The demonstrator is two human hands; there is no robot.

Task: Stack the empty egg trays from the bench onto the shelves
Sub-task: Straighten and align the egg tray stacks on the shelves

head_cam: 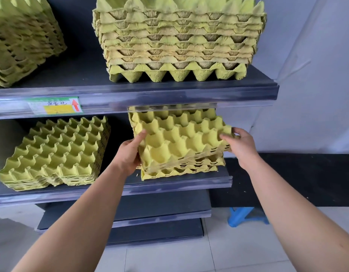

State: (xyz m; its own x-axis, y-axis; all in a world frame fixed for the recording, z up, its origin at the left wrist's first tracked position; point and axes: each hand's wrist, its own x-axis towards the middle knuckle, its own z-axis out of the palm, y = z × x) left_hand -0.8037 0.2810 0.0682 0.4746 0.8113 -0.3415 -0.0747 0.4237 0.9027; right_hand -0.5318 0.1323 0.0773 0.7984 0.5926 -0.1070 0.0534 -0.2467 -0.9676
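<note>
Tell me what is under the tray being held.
A short stack of egg trays on the shelf, only its front edges showing. The held tray, gripped by left hand and right hand, hides its top.

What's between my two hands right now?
Yellow egg trays, tilted above the shelf stack; the left hand and right hand each grip one side, seen in the head view.

From here the stack at top left (22, 42) looks smeared and runs off two edges; the big stack (177, 36) loses its top. I cannot read the label (55, 105). The shelf lip (169, 107) hides the far end of the tray (181, 140), which covers most fingers of the left hand (128, 154). The right forearm (277, 193) hides part of the blue stool (246, 215)
</note>
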